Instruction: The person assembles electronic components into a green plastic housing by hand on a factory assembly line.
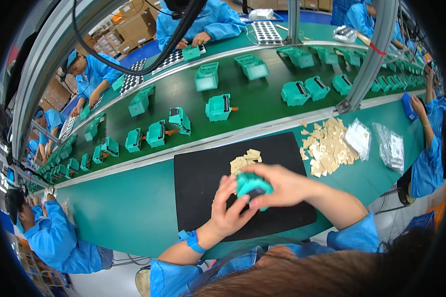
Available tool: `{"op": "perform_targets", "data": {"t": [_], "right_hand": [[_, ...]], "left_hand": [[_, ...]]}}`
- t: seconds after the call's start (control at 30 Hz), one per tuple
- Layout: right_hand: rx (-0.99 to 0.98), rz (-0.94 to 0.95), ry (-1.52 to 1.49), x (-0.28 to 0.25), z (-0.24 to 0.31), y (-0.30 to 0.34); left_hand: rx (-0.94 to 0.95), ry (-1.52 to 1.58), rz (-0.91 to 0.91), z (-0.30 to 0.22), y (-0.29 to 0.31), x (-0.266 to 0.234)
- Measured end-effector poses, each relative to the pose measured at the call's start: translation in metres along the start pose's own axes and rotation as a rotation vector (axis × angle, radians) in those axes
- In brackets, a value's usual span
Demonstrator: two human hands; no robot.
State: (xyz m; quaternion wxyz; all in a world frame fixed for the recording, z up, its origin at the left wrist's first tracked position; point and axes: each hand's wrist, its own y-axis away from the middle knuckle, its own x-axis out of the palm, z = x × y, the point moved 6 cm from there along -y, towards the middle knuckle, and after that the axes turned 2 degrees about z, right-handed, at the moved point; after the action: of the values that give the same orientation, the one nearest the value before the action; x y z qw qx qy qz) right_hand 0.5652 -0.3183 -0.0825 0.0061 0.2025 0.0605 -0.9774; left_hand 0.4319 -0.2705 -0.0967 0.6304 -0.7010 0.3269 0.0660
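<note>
Over the black mat point(198, 173) I hold a green plastic housing point(250, 183), slightly blurred, with a dark part on its near side. My right hand point(285, 185) grips it from the right, fingers over the top and thumb below. From the left, my left hand point(225, 213) closes on it with curved fingers and thumb; a blue band circles that wrist. Just beyond the housing, a small heap of beige flat pieces point(246, 158) lies on the mat, partly hidden by my hands.
A larger pile of beige pieces point(327, 146) lies right of the mat, beside clear plastic bags point(389, 148). Beyond the metal rail runs a green conveyor point(183, 101) with rows of green housings point(218, 107). A metal post point(374, 59) stands at right. Co-workers sit around.
</note>
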Motion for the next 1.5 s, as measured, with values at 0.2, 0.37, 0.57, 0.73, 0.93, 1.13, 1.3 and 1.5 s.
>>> {"op": "perform_targets", "data": {"t": [0.2,0.37,0.57,0.73,0.93,1.13,1.3,1.5], "right_hand": [[0.358,-0.483,-0.195,-0.137,-0.1,-0.073],[0.387,-0.615,-0.054,-0.159,-0.14,-0.12],[0.253,-0.765,0.444,-0.182,-0.116,-0.088],[0.43,-1.063,1.081,-0.274,-0.106,0.012],[1.008,-0.651,1.153,-0.305,-0.173,0.068],[0.93,-1.063,1.091,-0.321,-0.197,0.089],[0.364,-1.445,0.582,-0.306,-0.132,0.091],[0.079,-0.583,-0.545,-0.131,-0.048,0.046]], "left_hand": [[-0.078,-0.088,0.02,0.004,-0.001,0.013],[-0.063,-0.106,-0.001,0.013,0.005,0.009],[-0.075,-0.091,0.044,0.014,0.003,0.013],[-0.059,-0.07,0.052,0.007,-0.001,0.011],[-0.074,-0.069,0.051,0.005,0.001,0.013],[-0.087,-0.061,0.064,0.01,0.002,0.014],[-0.071,-0.036,0.064,0.009,0.0,0.015],[-0.162,0.024,0.047,0.013,-0.006,0.002]]}}
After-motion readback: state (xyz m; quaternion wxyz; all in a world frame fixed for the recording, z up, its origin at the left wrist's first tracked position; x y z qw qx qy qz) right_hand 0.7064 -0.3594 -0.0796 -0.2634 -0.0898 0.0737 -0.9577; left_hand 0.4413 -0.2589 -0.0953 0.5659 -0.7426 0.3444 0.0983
